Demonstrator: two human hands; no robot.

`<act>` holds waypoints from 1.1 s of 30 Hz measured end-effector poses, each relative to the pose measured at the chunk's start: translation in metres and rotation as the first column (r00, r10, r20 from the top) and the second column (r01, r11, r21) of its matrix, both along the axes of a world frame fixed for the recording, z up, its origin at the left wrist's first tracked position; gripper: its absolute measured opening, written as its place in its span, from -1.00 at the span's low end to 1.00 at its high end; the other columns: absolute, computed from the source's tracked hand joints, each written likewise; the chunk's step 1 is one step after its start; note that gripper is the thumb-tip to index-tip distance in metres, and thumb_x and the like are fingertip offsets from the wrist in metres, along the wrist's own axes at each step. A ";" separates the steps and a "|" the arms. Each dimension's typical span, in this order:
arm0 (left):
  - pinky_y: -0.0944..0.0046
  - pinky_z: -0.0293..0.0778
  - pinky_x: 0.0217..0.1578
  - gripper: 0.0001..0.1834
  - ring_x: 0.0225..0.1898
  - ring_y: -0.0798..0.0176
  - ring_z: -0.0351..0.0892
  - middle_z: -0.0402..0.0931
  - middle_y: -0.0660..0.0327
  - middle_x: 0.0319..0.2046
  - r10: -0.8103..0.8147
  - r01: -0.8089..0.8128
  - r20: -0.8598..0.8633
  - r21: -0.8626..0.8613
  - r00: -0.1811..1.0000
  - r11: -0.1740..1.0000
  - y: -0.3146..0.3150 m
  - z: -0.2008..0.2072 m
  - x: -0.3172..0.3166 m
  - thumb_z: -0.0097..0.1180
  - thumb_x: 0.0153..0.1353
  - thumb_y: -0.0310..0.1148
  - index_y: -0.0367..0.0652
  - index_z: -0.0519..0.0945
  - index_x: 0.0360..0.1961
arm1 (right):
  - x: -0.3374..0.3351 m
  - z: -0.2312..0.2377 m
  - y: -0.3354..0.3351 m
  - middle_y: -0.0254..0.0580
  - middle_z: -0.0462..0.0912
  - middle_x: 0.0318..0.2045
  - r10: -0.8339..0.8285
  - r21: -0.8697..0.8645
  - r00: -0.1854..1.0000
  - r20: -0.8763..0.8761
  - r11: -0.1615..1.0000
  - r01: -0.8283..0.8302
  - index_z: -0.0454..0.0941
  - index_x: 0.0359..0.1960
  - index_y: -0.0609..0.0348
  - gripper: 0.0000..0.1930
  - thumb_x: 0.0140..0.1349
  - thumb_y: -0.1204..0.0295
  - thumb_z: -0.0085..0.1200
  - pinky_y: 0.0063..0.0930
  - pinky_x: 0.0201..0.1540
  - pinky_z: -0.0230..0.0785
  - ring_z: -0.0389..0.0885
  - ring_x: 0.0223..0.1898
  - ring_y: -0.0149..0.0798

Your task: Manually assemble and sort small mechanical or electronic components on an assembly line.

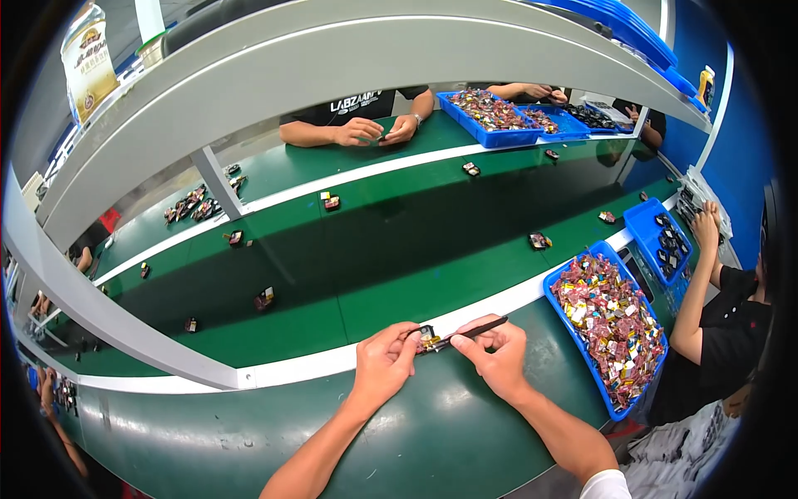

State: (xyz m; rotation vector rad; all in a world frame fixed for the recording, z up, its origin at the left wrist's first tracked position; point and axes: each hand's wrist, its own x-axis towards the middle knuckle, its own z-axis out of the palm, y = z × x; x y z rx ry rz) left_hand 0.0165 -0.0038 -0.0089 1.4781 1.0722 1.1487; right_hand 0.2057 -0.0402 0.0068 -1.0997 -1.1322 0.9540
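Close to the near edge of the white rail, my left hand [384, 362] pinches a small black plastic housing [427, 331] between thumb and fingertips. Coloured bits, gold and reddish, show in or against its lower side; the fingers partly cover them. My right hand [499, 356] grips black tweezers [480, 328], their tips pointing left and reaching the housing. The tips are too small to tell whether they hold anything. Right of my hands, a blue tray [559, 309] is heaped with small reddish circuit assemblies [605, 320] that have white and yellow parts.
Beyond the white rail [320, 362], a green conveyor belt [399, 287] carries several scattered assemblies. A grey shelf frame [416, 41] arches overhead. A second blue tray [636, 218] holds black housings near a co-worker's arm [697, 295]. Across the belt, another person's hands [378, 133] handle a small part.
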 end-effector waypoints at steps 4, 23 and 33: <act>0.44 0.42 -0.67 -0.83 -0.65 0.44 0.56 0.66 0.16 -0.47 -0.005 0.004 0.015 0.053 1.000 0.999 -0.001 0.000 0.001 0.19 0.35 -0.50 -0.38 0.65 -0.11 | -0.001 -0.007 -0.001 -0.39 0.66 -0.52 -0.044 0.115 0.981 0.191 0.993 0.022 0.67 -0.28 0.31 -0.85 0.14 0.61 0.38 -0.73 -0.61 0.09 0.32 -0.67 -0.70; 0.43 0.50 -0.65 -0.80 -0.56 0.39 0.63 0.65 0.10 -0.45 -0.104 0.108 0.085 -0.042 0.991 0.993 -0.002 0.006 -0.001 0.13 0.39 -0.51 -0.42 0.63 -0.06 | -0.003 0.006 -0.001 -0.15 0.73 -0.48 0.059 -0.197 0.989 -0.134 0.977 -0.085 0.62 -0.26 0.35 -0.88 0.25 0.57 0.29 -0.70 -0.74 0.03 0.34 -0.73 -0.65; 0.41 0.54 -0.62 -0.77 -0.54 0.35 0.65 0.65 0.11 -0.44 -0.156 0.192 0.194 -0.182 0.968 0.964 0.003 0.008 -0.006 0.12 0.41 -0.46 -0.42 0.63 -0.03 | -0.001 0.001 -0.001 -0.03 0.72 -0.28 0.072 -0.195 0.984 -0.164 0.975 -0.104 0.57 -0.19 0.46 -0.86 0.24 0.72 0.23 -0.56 -0.19 0.61 0.76 -0.26 -0.28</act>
